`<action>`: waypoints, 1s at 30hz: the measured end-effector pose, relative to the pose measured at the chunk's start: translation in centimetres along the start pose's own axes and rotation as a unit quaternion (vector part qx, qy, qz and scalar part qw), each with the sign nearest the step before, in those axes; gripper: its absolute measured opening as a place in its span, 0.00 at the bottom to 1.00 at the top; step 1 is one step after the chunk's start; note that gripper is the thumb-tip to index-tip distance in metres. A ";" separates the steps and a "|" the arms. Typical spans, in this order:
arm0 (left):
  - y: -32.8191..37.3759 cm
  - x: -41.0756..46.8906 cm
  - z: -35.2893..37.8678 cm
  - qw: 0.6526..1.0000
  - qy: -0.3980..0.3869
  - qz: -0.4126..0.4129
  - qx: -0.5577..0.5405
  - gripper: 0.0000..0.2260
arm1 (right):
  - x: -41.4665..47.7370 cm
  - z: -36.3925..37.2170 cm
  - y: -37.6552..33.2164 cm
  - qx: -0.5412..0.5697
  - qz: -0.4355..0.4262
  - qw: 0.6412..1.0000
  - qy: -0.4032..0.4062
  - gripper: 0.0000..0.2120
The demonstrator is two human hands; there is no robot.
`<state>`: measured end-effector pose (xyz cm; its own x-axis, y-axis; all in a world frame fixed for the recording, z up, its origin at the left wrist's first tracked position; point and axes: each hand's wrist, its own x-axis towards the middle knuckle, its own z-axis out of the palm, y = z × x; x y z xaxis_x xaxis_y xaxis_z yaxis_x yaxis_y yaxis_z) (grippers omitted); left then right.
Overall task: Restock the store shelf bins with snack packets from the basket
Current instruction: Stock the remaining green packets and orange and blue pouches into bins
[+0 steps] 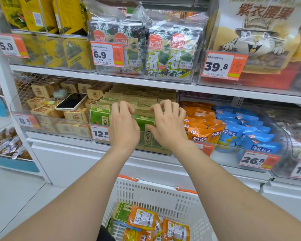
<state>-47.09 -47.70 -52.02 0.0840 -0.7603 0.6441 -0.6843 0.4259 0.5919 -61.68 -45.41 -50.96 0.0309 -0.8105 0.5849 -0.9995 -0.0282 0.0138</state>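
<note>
The clear shelf bin point(101, 136) on the middle shelf is packed with green-and-kraft snack packets point(143, 121) standing in rows. My left hand point(124, 126) reaches in from the front, its fingers curled over the top edges of the front packets. My right hand point(167, 125) is beside it, fingers hooked over the packet tops and thumb against the front of a green packet. Below, the white basket point(155, 187) with orange handles holds several orange packets point(142, 218) and a green packet point(122, 212).
A phone point(71, 101) lies on the boxed biscuits in the bin to the left. Bins of orange packets point(202, 126) and blue packets point(247, 132) stand to the right. Seaweed packs point(165, 54) fill the upper shelf. Price tags hang on the bin fronts.
</note>
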 end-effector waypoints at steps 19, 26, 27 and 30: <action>-2.6 -4.2 -1.0 0.635 -0.724 0.049 0.265 0.19 | -12.8 6.0 -4.3 -0.031 -0.064 0.811 -0.580 0.09; -6.7 -4.3 3.0 0.640 -0.695 0.147 0.292 0.08 | -14.6 15.3 -8.6 0.003 -0.116 0.825 -0.552 0.15; -7.5 -4.4 3.6 0.633 -0.694 0.154 0.307 0.07 | -15.0 16.7 -9.2 0.008 -0.127 0.824 -0.552 0.15; -9.2 -4.7 5.0 0.614 -0.694 0.158 0.343 0.12 | -16.8 21.0 -10.7 0.015 -0.162 0.823 -0.545 0.19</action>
<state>-44.86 -50.52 -62.89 -0.5037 -0.5813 -0.6390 -0.6914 0.7148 -0.1053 -51.36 -43.78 -77.96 0.2979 -0.8009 -0.5194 -0.9379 -0.3468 -0.0031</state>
